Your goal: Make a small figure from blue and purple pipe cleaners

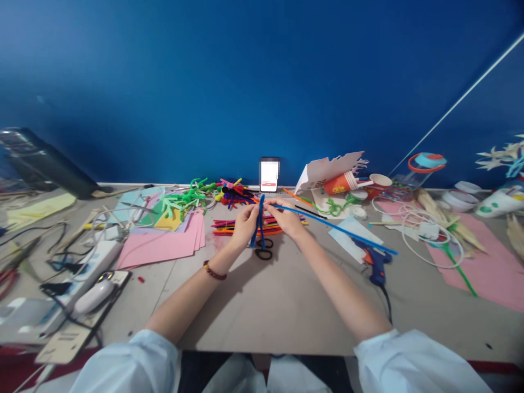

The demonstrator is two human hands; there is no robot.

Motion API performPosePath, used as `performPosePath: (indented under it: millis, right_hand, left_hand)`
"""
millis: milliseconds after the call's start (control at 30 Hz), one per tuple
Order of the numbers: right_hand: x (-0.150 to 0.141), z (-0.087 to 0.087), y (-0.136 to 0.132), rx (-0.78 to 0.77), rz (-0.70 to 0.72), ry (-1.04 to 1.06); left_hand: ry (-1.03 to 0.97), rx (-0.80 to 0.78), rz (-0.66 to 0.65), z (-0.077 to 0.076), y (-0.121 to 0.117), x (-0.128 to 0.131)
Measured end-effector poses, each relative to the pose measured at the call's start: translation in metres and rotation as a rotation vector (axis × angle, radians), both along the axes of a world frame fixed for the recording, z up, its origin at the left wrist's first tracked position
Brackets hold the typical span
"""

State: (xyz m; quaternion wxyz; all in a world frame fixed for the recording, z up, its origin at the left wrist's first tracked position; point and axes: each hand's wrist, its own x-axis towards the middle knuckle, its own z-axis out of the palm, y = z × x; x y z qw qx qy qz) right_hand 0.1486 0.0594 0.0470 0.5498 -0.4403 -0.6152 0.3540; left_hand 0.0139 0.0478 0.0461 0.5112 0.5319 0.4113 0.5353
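My left hand [244,225] pinches a folded bunch of blue pipe cleaners [258,224] standing roughly upright over the middle of the table. Close beside it, my right hand [288,218] is closed on a long blue pipe cleaner [347,232], whose free length runs out to the right. The two hands almost meet; exactly how the blue stems join between the fingertips is hidden. Under the hands lie black-handled scissors [264,253], and just behind them a row of loose pipe cleaners [229,226] in purple, red and orange.
Behind my hands are green pipe cleaners [190,195] and a lit phone [269,174] against the blue wall. Pink paper [159,248] and a power strip [88,278] lie left. On the right sit a glue gun [377,263], paper cups [341,183] and a coiled white cable [434,240].
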Motion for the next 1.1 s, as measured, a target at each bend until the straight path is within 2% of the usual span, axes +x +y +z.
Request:
performPosePath:
  millis: [233, 467, 633, 900, 1100]
  right_hand:
    - [-0.001, -0.001, 0.0, 0.098, -0.071, -0.065]
    - [-0.001, -0.004, 0.001, 0.117, -0.054, -0.072]
    - [-0.005, -0.005, -0.001, 0.061, -0.026, -0.055]
    - [-0.013, -0.003, -0.009, 0.03, -0.062, -0.131]
    - [-0.016, 0.002, -0.015, 0.086, -0.12, -0.21]
  left_hand:
    - [-0.012, 0.0, -0.03, 0.003, -0.002, 0.002]
    - [-0.037, 0.005, -0.018, -0.003, 0.002, 0.002]
    - [-0.116, -0.12, -0.024, -0.003, 0.0, 0.004]
    - [-0.299, -0.388, -0.065, -0.003, -0.003, 0.009]
    - [-0.374, -0.478, -0.091, -0.003, 0.002, 0.008]
